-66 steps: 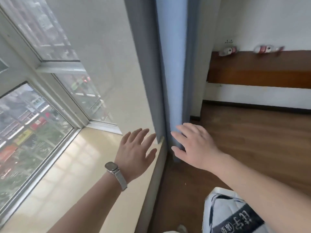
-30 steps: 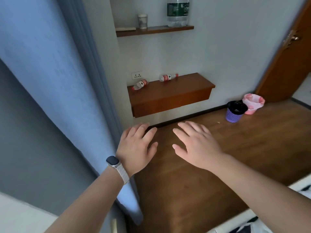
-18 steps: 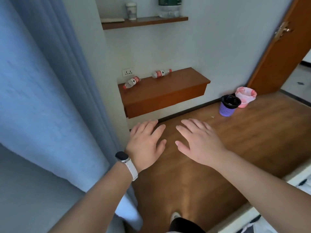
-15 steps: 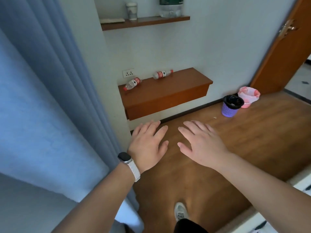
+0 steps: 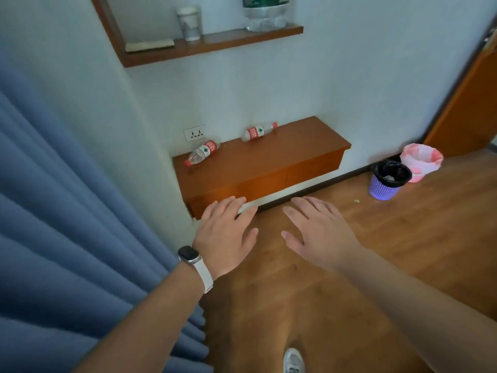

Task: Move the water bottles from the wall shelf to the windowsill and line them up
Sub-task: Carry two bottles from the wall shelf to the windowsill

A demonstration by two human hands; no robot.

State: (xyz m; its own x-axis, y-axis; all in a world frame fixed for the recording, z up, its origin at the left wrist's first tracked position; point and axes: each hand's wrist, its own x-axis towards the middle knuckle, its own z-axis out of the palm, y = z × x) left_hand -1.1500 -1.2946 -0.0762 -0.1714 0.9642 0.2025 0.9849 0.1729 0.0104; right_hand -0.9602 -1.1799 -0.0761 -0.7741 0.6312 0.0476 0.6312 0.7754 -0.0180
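Observation:
Two small clear water bottles with red labels lie on their sides on the brown wall shelf (image 5: 271,160). The left bottle (image 5: 203,152) rests near the shelf's left end, cap toward me. The right bottle (image 5: 258,132) lies against the wall further back. My left hand (image 5: 226,234), with a watch on the wrist, hovers palm down just in front of the shelf's lower edge, fingers apart and empty. My right hand (image 5: 317,232) is held out beside it over the floor, also spread and empty. The windowsill is out of view.
A blue curtain (image 5: 67,238) hangs at my left. An upper shelf (image 5: 212,47) carries a paper cup (image 5: 189,22) and a large bottle (image 5: 265,13). A purple bin (image 5: 387,180) and a pink-bagged bin (image 5: 421,161) stand on the wood floor by an orange door (image 5: 468,98).
My view has swung from the window and sill round to the wall shelf, and I have stepped closer to it. Both hands stay spread and empty in front of me.

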